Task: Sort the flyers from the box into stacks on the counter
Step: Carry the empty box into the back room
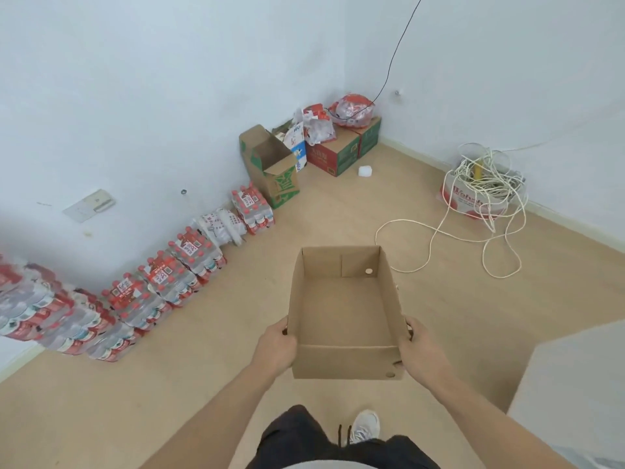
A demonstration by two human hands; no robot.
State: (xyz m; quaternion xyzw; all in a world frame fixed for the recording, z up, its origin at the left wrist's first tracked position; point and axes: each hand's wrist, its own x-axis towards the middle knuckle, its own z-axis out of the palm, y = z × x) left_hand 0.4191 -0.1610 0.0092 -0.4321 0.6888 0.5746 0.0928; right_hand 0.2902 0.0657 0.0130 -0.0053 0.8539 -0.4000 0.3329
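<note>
Head view looked down on a pale wooden floor (209, 384) meeting white walls (152, 79) in a corner. Shrink-wrapped packs of red-capped bottles (162, 282) ran in a row along the left wall. Past them stood an open green-printed carton (270, 164), then closed cartons (341, 152) in the corner with filled plastic bags (351, 110) on top. A thin black cable (392, 59) hung down the corner to those bags. By the right wall a bag (473, 198) held a tangle of pale rope (487, 174), loops of which trailed over the floor. A grey tabletop (575, 384) was cut off at the lower right edge, so I saw only its corner. Print on the packs and cartons was too small to read.

I carried the box (348, 313), an open brown cardboard one, above the floor in front of me; its inside showed bare cardboard. My left grip (275, 346) was clamped on its left wall near the near corner, my right grip (421, 350) on its right wall, fingers curled over both rims. Below it showed dark trousers and one pale shoe (365, 426).
</note>
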